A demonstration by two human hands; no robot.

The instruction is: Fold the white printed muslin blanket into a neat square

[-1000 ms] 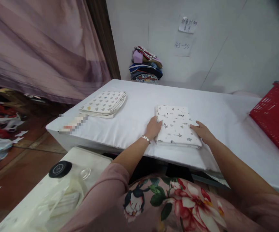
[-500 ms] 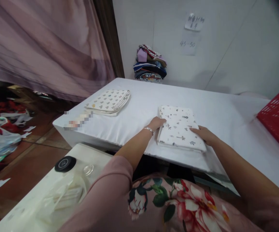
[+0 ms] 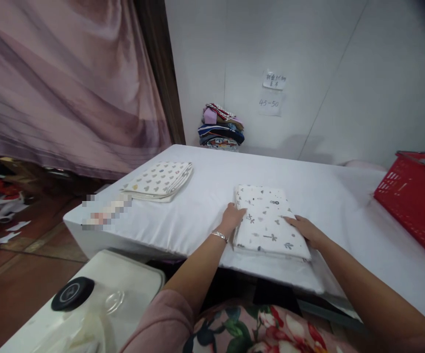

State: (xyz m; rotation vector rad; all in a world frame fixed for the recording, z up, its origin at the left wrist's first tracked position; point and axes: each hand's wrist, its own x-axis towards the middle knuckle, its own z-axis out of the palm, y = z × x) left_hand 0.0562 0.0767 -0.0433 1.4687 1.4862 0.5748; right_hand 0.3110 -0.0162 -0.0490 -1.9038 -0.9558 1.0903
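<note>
A folded white cloth point(image 3: 269, 228) printed with small grey plants and leaves lies near the front edge of the table. My left hand point(image 3: 233, 219), a silver bracelet at its wrist, grips the cloth's left edge with the thumb on top. At the right edge, my right hand point(image 3: 305, 229) holds the cloth the same way, fingers partly hidden beneath or behind the side. Further left lies a second folded cloth point(image 3: 161, 179), white with rows of grey motifs.
White fabric covers the table point(image 3: 205, 179). A red plastic basket point(image 3: 414, 201) stands at the right. Stacked folded textiles point(image 3: 221, 130) sit behind the table by the wall. At lower left, a white surface point(image 3: 131, 274) carries a round black object point(image 3: 72, 293).
The view has tilted up, so the table and cloths appear lower and more of the red basket shows. Both hands stay at the cloth's sides, with little visible change in grip.
</note>
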